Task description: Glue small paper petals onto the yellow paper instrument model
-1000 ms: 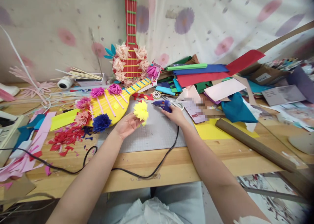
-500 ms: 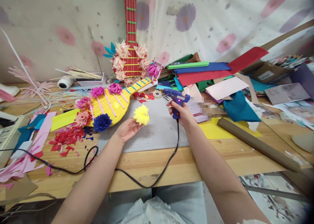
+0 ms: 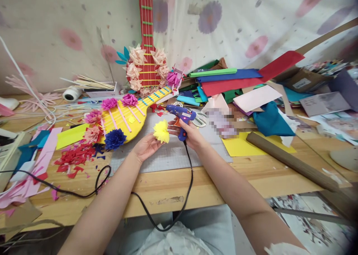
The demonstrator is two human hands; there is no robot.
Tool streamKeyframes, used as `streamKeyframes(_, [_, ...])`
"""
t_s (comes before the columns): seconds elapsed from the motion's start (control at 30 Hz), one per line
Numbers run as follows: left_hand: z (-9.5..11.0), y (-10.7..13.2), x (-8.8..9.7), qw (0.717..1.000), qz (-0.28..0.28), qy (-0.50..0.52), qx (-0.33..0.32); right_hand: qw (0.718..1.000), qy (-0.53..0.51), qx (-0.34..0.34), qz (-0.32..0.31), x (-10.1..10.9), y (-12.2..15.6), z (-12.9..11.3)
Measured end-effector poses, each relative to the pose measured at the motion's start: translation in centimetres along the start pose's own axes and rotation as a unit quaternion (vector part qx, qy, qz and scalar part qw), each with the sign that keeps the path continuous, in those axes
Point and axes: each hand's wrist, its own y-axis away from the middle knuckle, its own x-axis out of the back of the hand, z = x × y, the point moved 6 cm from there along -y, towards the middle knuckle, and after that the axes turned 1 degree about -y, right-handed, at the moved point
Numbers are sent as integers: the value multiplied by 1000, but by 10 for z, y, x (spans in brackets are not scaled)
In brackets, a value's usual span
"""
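Note:
My left hand [image 3: 145, 147] holds a yellow paper flower [image 3: 161, 131] above the grey cutting mat [image 3: 170, 152]. A blue glue gun [image 3: 180, 115] is gripped in my right hand [image 3: 191, 135], its nozzle pointing left, just right of the flower. Its black cord [image 3: 179, 195] hangs over the table's front edge. To the left lies a yellow paper guitar [image 3: 127, 119] decorated with pink, magenta and dark blue paper flowers.
A red paper guitar [image 3: 147, 35] leans on the back wall. Coloured paper sheets [image 3: 232, 83] pile up at right, beside scissors [image 3: 199, 117] and a brown cardboard tube [image 3: 291, 163]. Red paper scraps [image 3: 74, 156] and pink cutouts litter the left.
My right hand lifted the glue gun off the mat and carried it left, close to the yellow flower. My left hand kept the flower nearly still.

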Motion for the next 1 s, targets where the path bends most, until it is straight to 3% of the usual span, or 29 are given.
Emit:
streamKeyframes(0.27, [-1,0,-5,999,-40,-17,-1,1000,-21,2,-1,3,-1,2])
streamKeyframes(0.4, [-1,-1,-1,1000,-21,-18,-5,1000,2,3,-5,3,-1,0])
streamKeyframes(0.5, [1,-1,0,1000,-7,-8,-15,998,62,19,27,13,1,-10])
streamKeyframes(0.6, [3,0,1,1000,8,3,-27,980,184,54,61,32,8,-30])
streamKeyframes(0.73, [5,0,1,999,21,12,-38,949,313,41,6,48,18,-45])
streamKeyframes(0.83, [5,0,3,999,24,11,-46,924,383,10,-11,51,23,-48])
streamKeyframes(1.0, [4,-1,4,998,14,-5,-56,891,451,-45,17,45,24,-42])
